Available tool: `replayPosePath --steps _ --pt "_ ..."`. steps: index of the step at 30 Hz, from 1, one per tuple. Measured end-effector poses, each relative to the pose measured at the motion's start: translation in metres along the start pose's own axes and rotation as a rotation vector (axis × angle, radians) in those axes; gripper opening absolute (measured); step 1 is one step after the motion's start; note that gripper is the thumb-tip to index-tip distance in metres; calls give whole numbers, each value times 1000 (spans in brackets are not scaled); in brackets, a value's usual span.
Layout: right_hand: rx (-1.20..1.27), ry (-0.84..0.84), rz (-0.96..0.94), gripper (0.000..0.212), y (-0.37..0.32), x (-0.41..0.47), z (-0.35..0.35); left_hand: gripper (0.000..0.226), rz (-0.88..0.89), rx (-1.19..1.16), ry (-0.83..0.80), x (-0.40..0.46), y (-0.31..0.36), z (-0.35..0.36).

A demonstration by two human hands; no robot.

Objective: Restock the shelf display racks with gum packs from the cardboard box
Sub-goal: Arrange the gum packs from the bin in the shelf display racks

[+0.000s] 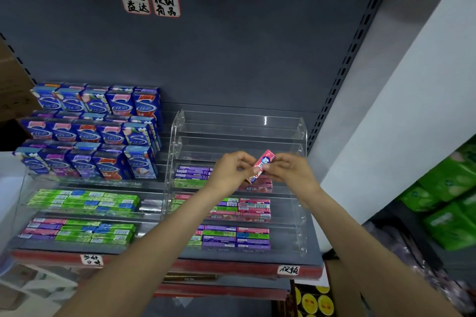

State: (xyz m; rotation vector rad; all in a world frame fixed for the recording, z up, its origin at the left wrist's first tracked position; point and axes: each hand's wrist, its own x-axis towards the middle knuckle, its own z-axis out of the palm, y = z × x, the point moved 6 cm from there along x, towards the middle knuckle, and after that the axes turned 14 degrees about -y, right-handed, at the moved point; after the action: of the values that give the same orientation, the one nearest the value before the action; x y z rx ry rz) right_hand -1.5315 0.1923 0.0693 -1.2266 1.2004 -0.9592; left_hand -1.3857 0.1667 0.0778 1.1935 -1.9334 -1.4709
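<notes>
So at this point the restock looked maybe two-thirds done, at a guess. The clear acrylic rack [238, 152] on the right half of the shelf [313, 244] had its three lower tiers loaded with flat gum packs [253, 207] in pink, purple and green, lying with barcodes up, but the two top tiers at the back were bare see-through plastic. The left rack [85, 203] was further along: upright blue glossy packs [90, 134] filled its upper steps right up to the shelf's back-left corner, and green and pink slim packs [85, 231] lay in the lower rows, with a gap at the right end of each of those rows.

Both hands were up over the third tier of the right rack, working one pink gum pack [262, 165] between them. The left hand [231, 170] had its fingers curled and pinched the lower end, the right hand [291, 170] pinched the upper end, and the pack was tilted on a diagonal, not yet set down.

Pack looked like a slim shiny carton, hard-edged and easy to pinch. The rack walls were stepped clear plastic with a glare along the top edge. Cardboard box wasn't anywhere I could make out for sure.
</notes>
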Motion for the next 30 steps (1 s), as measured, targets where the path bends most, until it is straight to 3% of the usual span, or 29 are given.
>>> replayPosePath --steps 4,9,16,19,25,30 --pt "0 70 -56 12 -4 -4 -9 19 26 161 -25 -2 1 6" --pt "-782 171 -96 26 -16 -1 -20 36 -34 779 -3 -16 -19 -9" --pt "-1434 60 -88 23 -1 12 18 47 -119 1023 -128 -19 -38 -9" --pt "-1498 61 -127 40 3 18 36 50 -128 1041 -177 -19 -40 -10" --pt "-1551 70 -108 55 3 21 43 52 -126 1038 -220 -17 -41 -12" --pt "-1541 44 -48 47 8 21 41 56 -110 1062 -219 -14 -37 -11"
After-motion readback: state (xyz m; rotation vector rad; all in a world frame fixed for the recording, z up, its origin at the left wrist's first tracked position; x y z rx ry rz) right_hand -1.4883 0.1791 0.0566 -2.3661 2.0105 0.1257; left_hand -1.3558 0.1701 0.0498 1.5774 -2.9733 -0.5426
